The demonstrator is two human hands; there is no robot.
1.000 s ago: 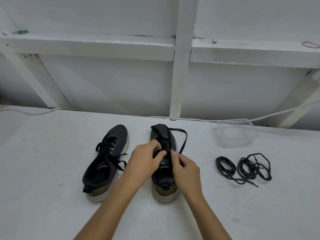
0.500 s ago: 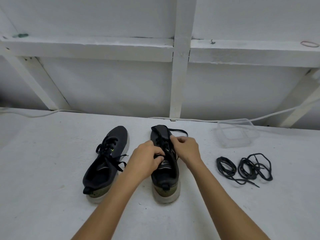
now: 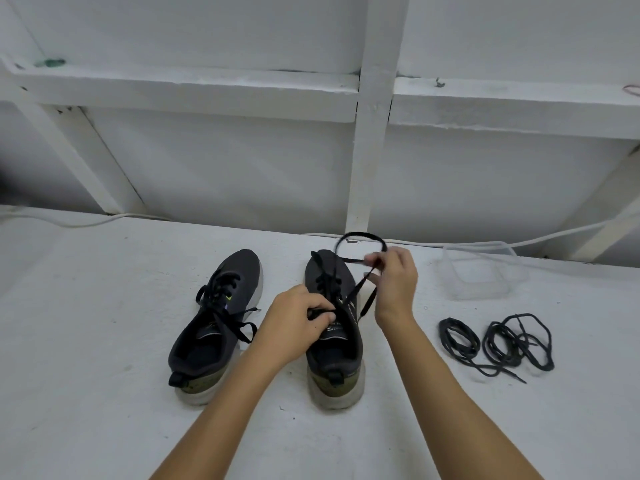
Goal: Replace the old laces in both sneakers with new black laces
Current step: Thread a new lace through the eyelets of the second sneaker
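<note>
Two dark sneakers with pale soles stand side by side on the white surface, toes pointing away. The left sneaker [image 3: 221,320] still has its black lace tied loosely. My left hand [image 3: 298,323] grips the tongue and lacing of the right sneaker [image 3: 337,355]. My right hand [image 3: 394,282] pinches the old flat black lace [image 3: 360,237] above the toe, and a loop of it arches up and back. Two coiled bundles of new black laces [image 3: 495,344] lie to the right of the shoes.
A clear plastic container [image 3: 485,271] sits at the back right. A white cable [image 3: 86,221] runs along the back edge under a white wall with beams. Bare white surface stretches to the left and in front of the shoes.
My right hand has risen from the shoe's lacing and moved right, drawing the lace out into a raised loop. My left hand keeps its hold on the shoe.
</note>
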